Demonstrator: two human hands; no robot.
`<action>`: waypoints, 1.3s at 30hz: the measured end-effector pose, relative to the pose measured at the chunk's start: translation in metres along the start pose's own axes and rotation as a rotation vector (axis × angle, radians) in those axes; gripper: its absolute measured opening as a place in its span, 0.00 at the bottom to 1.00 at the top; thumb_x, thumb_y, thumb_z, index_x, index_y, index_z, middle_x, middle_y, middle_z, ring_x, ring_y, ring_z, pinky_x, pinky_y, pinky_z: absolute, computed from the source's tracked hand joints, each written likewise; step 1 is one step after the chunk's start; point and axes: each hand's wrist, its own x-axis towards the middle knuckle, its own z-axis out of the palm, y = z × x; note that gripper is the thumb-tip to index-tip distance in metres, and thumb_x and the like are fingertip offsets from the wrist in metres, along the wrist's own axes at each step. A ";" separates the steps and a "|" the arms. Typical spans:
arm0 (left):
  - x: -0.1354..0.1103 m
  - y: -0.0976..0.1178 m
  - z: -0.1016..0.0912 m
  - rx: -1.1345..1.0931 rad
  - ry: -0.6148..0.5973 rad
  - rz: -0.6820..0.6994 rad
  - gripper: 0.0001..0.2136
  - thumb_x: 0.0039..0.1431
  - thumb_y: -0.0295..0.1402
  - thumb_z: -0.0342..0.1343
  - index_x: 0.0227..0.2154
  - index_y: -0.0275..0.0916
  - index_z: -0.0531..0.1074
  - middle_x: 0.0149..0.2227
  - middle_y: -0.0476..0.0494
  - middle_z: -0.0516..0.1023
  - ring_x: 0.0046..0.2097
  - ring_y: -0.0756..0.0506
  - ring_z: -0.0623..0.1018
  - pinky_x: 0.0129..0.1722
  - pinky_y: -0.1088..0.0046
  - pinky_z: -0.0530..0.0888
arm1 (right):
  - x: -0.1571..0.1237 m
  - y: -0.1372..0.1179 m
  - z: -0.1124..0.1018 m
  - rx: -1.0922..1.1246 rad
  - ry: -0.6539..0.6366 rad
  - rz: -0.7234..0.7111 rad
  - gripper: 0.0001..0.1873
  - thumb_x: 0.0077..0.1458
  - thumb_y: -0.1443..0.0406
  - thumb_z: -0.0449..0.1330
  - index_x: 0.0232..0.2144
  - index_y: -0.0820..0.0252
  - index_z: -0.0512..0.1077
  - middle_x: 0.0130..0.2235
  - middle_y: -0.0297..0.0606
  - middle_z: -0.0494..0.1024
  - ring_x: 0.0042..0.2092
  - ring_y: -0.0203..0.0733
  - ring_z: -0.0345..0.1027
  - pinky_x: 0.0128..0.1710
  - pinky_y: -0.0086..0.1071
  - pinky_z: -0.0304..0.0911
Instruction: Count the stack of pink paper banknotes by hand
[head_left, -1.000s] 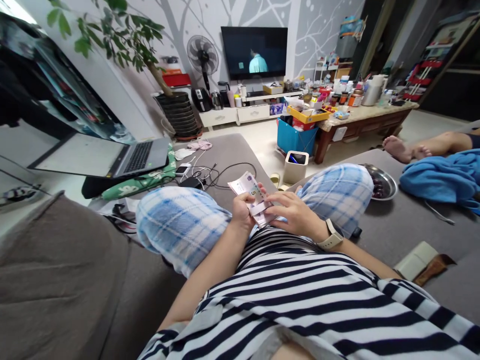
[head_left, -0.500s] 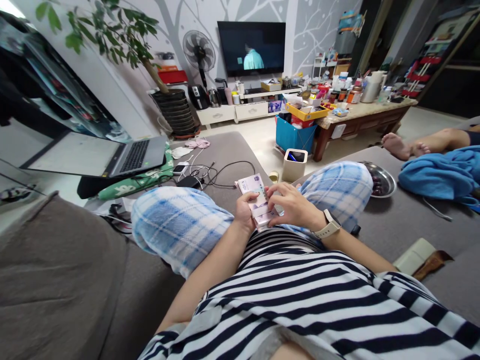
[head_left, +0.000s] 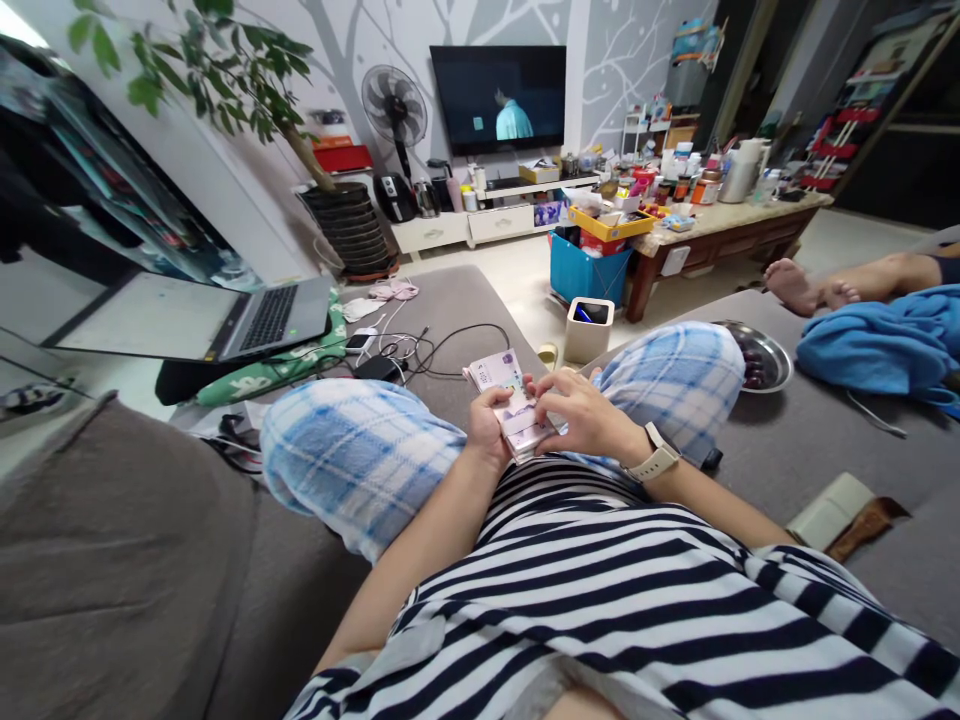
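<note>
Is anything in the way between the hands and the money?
No, nothing visible is. The left hand already grips the stack of banknotes, and the right hand rests its fingers on top of it, between the knees.

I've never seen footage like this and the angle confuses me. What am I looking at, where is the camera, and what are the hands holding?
There is no machine here. A person wears one camera on the head, looking forward and down, so you see their own striped shirt, checked trousers and both hands. They sit on a grey sofa. The left hand holds a stack of banknotes. The right hand, with a watch at the wrist, has its fingers on the stack; whether it grips is unclear. Around them lie a laptop, cables, a metal bowl and a blue cloth. The bare foot at right belongs to another person.
</note>
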 end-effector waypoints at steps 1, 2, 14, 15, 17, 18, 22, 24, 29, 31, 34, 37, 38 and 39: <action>-0.001 0.000 0.001 -0.004 0.001 0.000 0.17 0.40 0.24 0.49 0.37 0.29 0.72 0.28 0.40 0.76 0.33 0.41 0.77 0.36 0.63 0.74 | 0.000 0.000 0.001 0.012 0.001 0.010 0.17 0.41 0.55 0.66 0.31 0.58 0.70 0.44 0.43 0.66 0.47 0.47 0.59 0.47 0.42 0.55; -0.001 0.000 0.001 -0.008 0.002 0.001 0.17 0.40 0.24 0.49 0.37 0.29 0.72 0.27 0.40 0.76 0.32 0.42 0.77 0.36 0.63 0.74 | -0.001 0.000 0.001 0.022 0.002 0.020 0.17 0.41 0.55 0.66 0.31 0.58 0.70 0.44 0.42 0.67 0.47 0.47 0.60 0.47 0.42 0.56; 0.002 -0.001 -0.004 -0.007 -0.006 0.009 0.15 0.40 0.25 0.50 0.34 0.30 0.72 0.26 0.41 0.75 0.29 0.44 0.76 0.35 0.63 0.74 | -0.001 0.001 0.007 0.028 -0.011 0.043 0.18 0.42 0.54 0.65 0.32 0.59 0.69 0.44 0.42 0.68 0.46 0.46 0.60 0.44 0.39 0.56; 0.002 -0.001 -0.004 -0.008 -0.014 -0.001 0.15 0.40 0.25 0.50 0.34 0.30 0.72 0.26 0.41 0.75 0.28 0.44 0.76 0.35 0.63 0.74 | -0.002 0.001 0.007 0.025 -0.011 0.043 0.18 0.42 0.54 0.65 0.32 0.59 0.69 0.44 0.42 0.68 0.46 0.46 0.60 0.44 0.39 0.56; 0.001 -0.001 -0.004 -0.009 -0.027 -0.023 0.14 0.40 0.25 0.50 0.33 0.29 0.72 0.26 0.40 0.75 0.28 0.44 0.75 0.34 0.62 0.74 | -0.002 0.001 0.008 0.022 -0.007 0.044 0.18 0.43 0.54 0.64 0.32 0.59 0.69 0.44 0.42 0.68 0.46 0.46 0.60 0.44 0.38 0.56; 0.001 0.000 -0.004 -0.011 -0.031 -0.028 0.14 0.40 0.26 0.50 0.32 0.29 0.72 0.26 0.40 0.74 0.28 0.44 0.75 0.34 0.62 0.74 | -0.002 0.002 0.008 0.021 -0.007 0.045 0.17 0.43 0.54 0.64 0.32 0.59 0.69 0.44 0.42 0.68 0.46 0.46 0.60 0.44 0.38 0.56; 0.001 0.000 -0.004 -0.017 -0.026 -0.016 0.13 0.40 0.25 0.50 0.32 0.28 0.72 0.25 0.40 0.74 0.28 0.45 0.75 0.34 0.63 0.74 | -0.003 0.002 0.010 0.019 -0.009 0.044 0.17 0.45 0.54 0.63 0.32 0.59 0.69 0.43 0.42 0.68 0.46 0.45 0.60 0.45 0.39 0.56; 0.002 0.000 -0.004 -0.011 -0.015 -0.014 0.13 0.40 0.25 0.50 0.32 0.29 0.72 0.26 0.41 0.74 0.28 0.45 0.75 0.33 0.64 0.74 | -0.003 0.002 0.010 0.021 -0.012 0.043 0.16 0.45 0.55 0.63 0.32 0.59 0.69 0.43 0.42 0.67 0.45 0.45 0.60 0.45 0.39 0.56; 0.001 0.000 -0.004 0.017 0.008 -0.031 0.13 0.40 0.26 0.49 0.32 0.29 0.72 0.27 0.39 0.75 0.28 0.45 0.75 0.33 0.64 0.74 | -0.003 0.003 0.012 0.024 -0.019 0.039 0.15 0.46 0.56 0.63 0.33 0.59 0.69 0.43 0.42 0.67 0.45 0.44 0.60 0.44 0.38 0.56; 0.001 0.000 -0.004 0.036 0.011 -0.036 0.14 0.40 0.26 0.50 0.32 0.28 0.72 0.27 0.38 0.75 0.28 0.44 0.76 0.32 0.63 0.74 | -0.003 0.003 0.013 0.018 -0.013 0.041 0.14 0.47 0.57 0.63 0.33 0.60 0.69 0.43 0.42 0.67 0.45 0.44 0.60 0.44 0.38 0.57; 0.002 0.000 -0.004 0.039 0.028 -0.024 0.14 0.40 0.26 0.49 0.32 0.29 0.72 0.26 0.39 0.75 0.28 0.44 0.76 0.31 0.63 0.74 | -0.004 0.002 0.013 0.017 -0.015 0.031 0.13 0.47 0.57 0.63 0.32 0.60 0.69 0.43 0.42 0.67 0.44 0.43 0.60 0.44 0.38 0.57; 0.003 -0.003 -0.005 0.046 0.038 0.041 0.14 0.39 0.24 0.49 0.32 0.31 0.73 0.25 0.41 0.75 0.27 0.45 0.75 0.30 0.65 0.74 | -0.004 0.000 0.008 0.059 -0.016 0.019 0.18 0.43 0.55 0.65 0.33 0.59 0.69 0.43 0.43 0.67 0.46 0.45 0.61 0.46 0.40 0.57; 0.003 -0.004 -0.006 0.061 0.035 0.067 0.14 0.39 0.24 0.49 0.32 0.31 0.73 0.25 0.42 0.75 0.27 0.45 0.75 0.30 0.66 0.74 | -0.002 0.000 0.006 0.089 0.009 0.032 0.20 0.41 0.54 0.65 0.34 0.59 0.68 0.44 0.43 0.67 0.47 0.46 0.60 0.47 0.41 0.57; 0.003 -0.006 -0.007 0.085 0.030 0.097 0.14 0.39 0.24 0.50 0.32 0.31 0.73 0.25 0.42 0.75 0.27 0.45 0.76 0.30 0.67 0.74 | 0.000 0.000 0.005 0.125 0.055 0.065 0.22 0.41 0.53 0.65 0.36 0.59 0.68 0.44 0.43 0.66 0.47 0.46 0.60 0.48 0.41 0.57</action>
